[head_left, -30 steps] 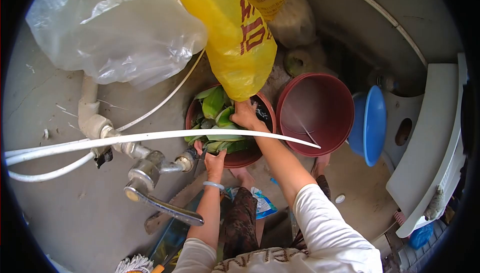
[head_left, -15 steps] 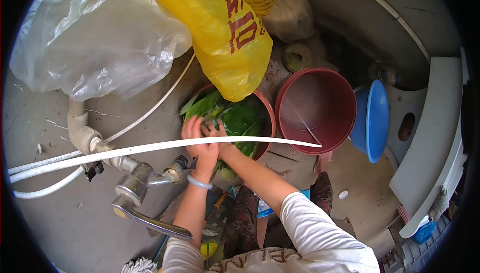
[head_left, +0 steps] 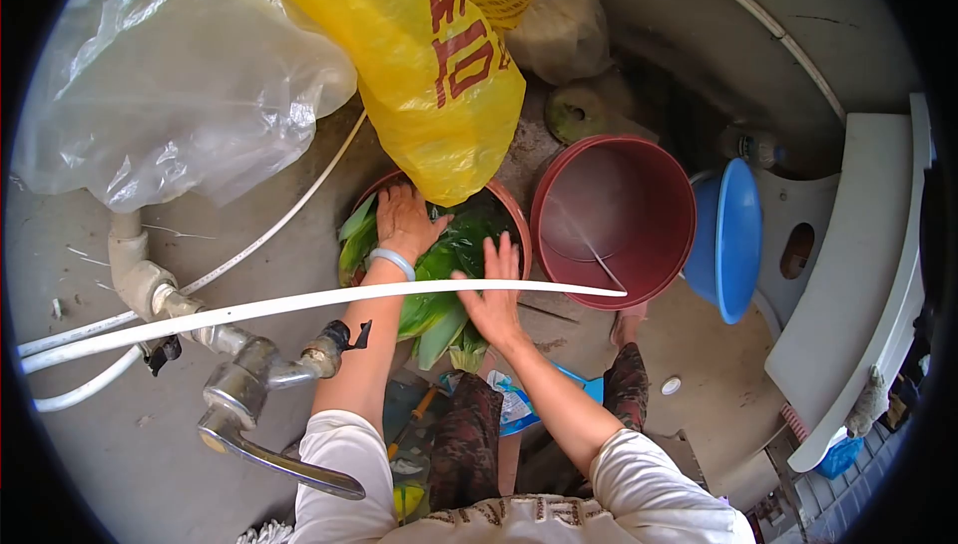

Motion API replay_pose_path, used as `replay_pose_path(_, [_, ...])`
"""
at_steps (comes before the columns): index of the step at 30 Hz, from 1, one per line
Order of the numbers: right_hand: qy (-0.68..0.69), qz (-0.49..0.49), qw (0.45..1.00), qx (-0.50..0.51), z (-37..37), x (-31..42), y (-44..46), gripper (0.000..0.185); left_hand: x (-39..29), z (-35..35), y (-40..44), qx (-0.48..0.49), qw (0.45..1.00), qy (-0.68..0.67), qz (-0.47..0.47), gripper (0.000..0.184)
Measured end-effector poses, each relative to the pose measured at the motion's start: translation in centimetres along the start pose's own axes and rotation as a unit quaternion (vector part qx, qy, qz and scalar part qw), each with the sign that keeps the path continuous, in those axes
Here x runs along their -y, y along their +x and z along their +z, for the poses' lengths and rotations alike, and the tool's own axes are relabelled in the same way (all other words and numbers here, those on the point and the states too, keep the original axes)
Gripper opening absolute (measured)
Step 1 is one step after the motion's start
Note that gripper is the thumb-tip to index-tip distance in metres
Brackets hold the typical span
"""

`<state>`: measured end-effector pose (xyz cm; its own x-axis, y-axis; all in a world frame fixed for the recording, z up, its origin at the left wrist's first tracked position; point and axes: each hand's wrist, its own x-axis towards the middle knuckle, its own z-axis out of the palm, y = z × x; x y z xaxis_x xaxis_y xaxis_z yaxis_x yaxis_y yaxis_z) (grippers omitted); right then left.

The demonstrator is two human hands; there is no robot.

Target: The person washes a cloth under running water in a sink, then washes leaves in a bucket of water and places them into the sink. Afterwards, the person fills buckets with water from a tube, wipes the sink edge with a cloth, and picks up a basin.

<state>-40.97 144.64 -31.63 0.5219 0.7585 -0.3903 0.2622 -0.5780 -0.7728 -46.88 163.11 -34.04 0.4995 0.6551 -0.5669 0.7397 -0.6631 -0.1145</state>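
Broad green leaves (head_left: 429, 314) lie in a reddish basin (head_left: 514, 207), some hanging over its near rim. My left hand (head_left: 407, 223), with a pale bracelet on the wrist, rests on the leaves at the basin's far left, fingers spread. Against the leaves on the right side lies my right hand (head_left: 491, 294), its fingers stretched apart. A white hose (head_left: 479, 285) passes over both arms, and a thin stream of water runs from its tip into a red bucket (head_left: 614, 215) to the right of the basin.
A yellow plastic bag (head_left: 429, 75) hangs over the basin's far edge, beside a clear plastic bag (head_left: 190, 75). A metal tap (head_left: 239, 384) juts out at the left. A blue basin (head_left: 736, 242) stands on edge right of the bucket, near a white plastic piece (head_left: 848, 274).
My hands came together over the leaves, then parted; the left moved to the far side, the right to the near right. The leaves have shifted toward the near rim. The view has moved slightly.
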Motion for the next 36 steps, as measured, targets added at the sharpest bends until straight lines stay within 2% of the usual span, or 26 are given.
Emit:
replay_pose_path(3, [0.146,0.171,0.974,-0.021,2.3,-2.0,1.9,0.079,-0.2,0.7,0.1,0.064,0.994,0.037,-0.082,0.079])
replay_pose_path(5, [0.363,0.340,0.868,-0.023,2.0,-1.8,2.8,0.086,0.0,1.7,0.4,0.094,0.986,0.035,-0.129,0.083])
replay_pose_path(6, [0.418,0.399,0.815,-0.039,3.9,-4.2,2.9,0.086,0.5,2.8,0.7,0.102,0.983,0.027,-0.151,0.084])
replay_pose_path(9, [0.546,0.476,0.689,-0.022,4.3,-4.6,2.8,0.077,1.8,1.4,0.9,0.229,0.958,-0.050,-0.163,0.090])
replay_pose_path(10, [0.568,0.469,0.675,-0.051,4.7,-4.0,2.4,0.066,2.1,0.5,0.9,0.286,0.941,-0.084,-0.158,0.092])
replay_pose_path(13, [0.602,0.503,0.619,-0.043,7.1,-3.7,2.0,0.060,2.9,3.2,0.4,0.196,0.972,0.012,-0.131,0.090])
replay_pose_path(14, [0.607,0.520,0.598,-0.058,7.6,-3.1,1.9,0.058,3.4,3.6,0.5,0.239,0.963,-0.032,-0.122,0.091])
replay_pose_path(16, [0.608,0.523,0.595,-0.045,8.2,-2.4,2.2,0.058,4.3,3.7,0.6,0.325,0.932,-0.119,-0.105,0.093])
replay_pose_path(18, [0.626,0.507,0.592,-0.028,8.7,-1.9,2.4,0.059,4.2,4.3,-0.4,0.255,0.930,-0.210,-0.159,0.096])
replay_pose_path(19, [0.625,0.509,0.591,-0.022,8.6,-1.8,2.4,0.060,4.2,4.6,-0.8,0.219,0.924,-0.254,-0.186,0.097])
replay_pose_path(20, [0.624,0.511,0.591,-0.017,8.5,-1.8,2.4,0.061,4.5,4.6,-0.6,0.237,0.887,-0.355,-0.176,0.106])
replay_pose_path(21, [0.623,0.512,0.591,-0.011,8.2,-1.6,2.5,0.062,4.7,5.0,-0.4,0.254,0.839,-0.455,-0.156,0.103])
replay_pose_path(22, [0.596,0.493,0.634,-0.020,8.4,-1.7,2.4,0.064,4.9,5.4,-0.1,0.268,0.779,-0.550,-0.134,0.100])
replay_pose_path(24, [0.535,0.451,0.713,-0.036,8.8,-2.0,1.8,0.069,4.8,4.9,-0.4,0.325,0.646,-0.683,-0.109,0.110])
replay_pose_path(25, [0.387,0.419,0.818,-0.078,9.8,-2.4,1.4,0.069,4.6,5.3,-0.4,0.300,0.730,-0.602,-0.121,0.115])
replay_pose_path(26, [0.226,0.371,0.893,-0.117,10.9,-2.8,0.9,0.070,4.4,6.1,-0.3,0.272,0.804,-0.512,-0.130,0.121])
replay_pose_path(27, [0.056,0.309,0.937,-0.153,11.6,-3.0,0.6,0.071,4.4,7.2,-0.1,0.239,0.867,-0.416,-0.136,0.127])
replay_pose_path(28, [0.079,0.201,0.960,-0.176,9.8,-1.9,0.2,0.076,4.5,8.2,0.2,0.231,0.883,-0.383,-0.140,0.131])
replay_pose_path(29, [0.044,0.162,0.980,-0.108,8.7,-1.5,-0.2,0.076,4.6,9.1,0.4,0.224,0.898,-0.350,-0.145,0.136])
replay_pose_path(31, [-0.029,0.079,0.996,0.032,7.4,-1.4,-1.0,0.076,4.5,7.3,0.0,0.247,0.891,-0.366,-0.109,0.135])
replay_pose_path(32, [-0.003,0.076,0.997,0.026,7.6,-1.5,-1.5,0.067,4.8,7.8,0.3,0.261,0.883,-0.378,-0.099,0.135])
replay_pose_path(33, [0.082,0.117,0.989,0.050,7.4,-2.4,-1.2,0.063,5.4,8.9,0.6,0.275,0.874,-0.391,-0.090,0.135])
replay_pose_path(35, [0.249,0.195,0.943,0.097,6.5,-4.5,0.0,0.057,5.5,9.2,0.9,0.291,0.847,-0.433,-0.105,0.135])
replay_pose_path(36, [0.174,0.191,0.966,-0.014,3.3,-0.3,1.0,0.049,5.1,8.7,0.8,0.293,0.827,-0.462,-0.130,0.136])
